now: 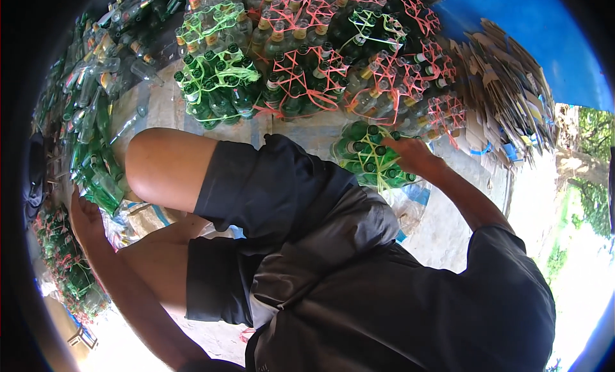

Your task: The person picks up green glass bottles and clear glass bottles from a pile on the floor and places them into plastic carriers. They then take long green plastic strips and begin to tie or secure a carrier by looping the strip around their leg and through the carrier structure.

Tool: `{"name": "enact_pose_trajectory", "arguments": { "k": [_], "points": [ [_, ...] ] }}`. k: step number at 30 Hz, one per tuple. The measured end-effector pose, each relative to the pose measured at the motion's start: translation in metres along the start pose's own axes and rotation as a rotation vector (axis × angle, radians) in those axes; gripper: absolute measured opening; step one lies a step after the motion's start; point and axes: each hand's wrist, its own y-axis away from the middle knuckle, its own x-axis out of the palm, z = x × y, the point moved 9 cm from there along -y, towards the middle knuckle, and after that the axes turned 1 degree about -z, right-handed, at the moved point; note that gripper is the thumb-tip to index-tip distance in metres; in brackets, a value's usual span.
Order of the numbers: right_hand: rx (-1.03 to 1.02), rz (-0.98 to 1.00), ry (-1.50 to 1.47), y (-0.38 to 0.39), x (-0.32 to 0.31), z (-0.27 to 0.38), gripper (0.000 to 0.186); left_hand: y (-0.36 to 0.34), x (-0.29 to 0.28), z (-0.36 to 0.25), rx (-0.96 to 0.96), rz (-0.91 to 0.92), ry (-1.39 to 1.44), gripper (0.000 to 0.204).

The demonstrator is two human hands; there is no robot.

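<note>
A bundle of green glass bottles [368,157], laced across the necks with yellow-green plastic string, stands on the ground beyond my hip on the right. My right hand [410,155] reaches over its near right side, with the fingers closed at the bottle necks and string; the fingertips are partly hidden among them. Far to the left, my left hand [88,217] hangs beside a heap of loose green and clear bottles [96,141]. Its fingers are loosely bent and somewhat apart, and nothing shows in them.
Several bottle bundles tied with red string [304,77] and green string [218,77] stand in rows ahead. Flattened cardboard [506,90] is stacked at the right, by a blue sheet [551,45]. More bottles with red string [64,256] lie at the far left. My bent knee [170,160] sits between.
</note>
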Motion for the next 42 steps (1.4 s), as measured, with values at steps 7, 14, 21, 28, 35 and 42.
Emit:
{"name": "enact_pose_trajectory", "arguments": {
  "k": [7,14,21,28,35,42],
  "points": [
    [0.016,0.064,0.116,-0.009,0.026,-0.017,0.069,-0.016,-0.022,0.002,-0.026,0.009,0.006,0.038],
    [-0.046,0.062,0.158,-0.016,0.026,-0.018,0.070,-0.029,-0.034,0.002,-0.019,0.012,0.046,0.030],
    [-0.079,0.076,0.214,-0.028,0.030,-0.010,0.066,-0.039,-0.049,-0.005,-0.016,0.063,0.033,0.018],
    [-0.069,0.089,0.185,-0.030,0.028,-0.034,0.064,-0.039,-0.037,0.010,-0.018,0.024,0.023,0.009],
    [-0.060,0.167,0.205,-0.037,0.036,-0.037,0.065,-0.048,-0.045,0.010,-0.005,0.067,0.068,0.023],
    [-0.031,0.132,0.261,-0.035,0.047,-0.045,0.069,-0.030,-0.024,0.025,0.011,0.029,0.086,0.013]
  ]
}}
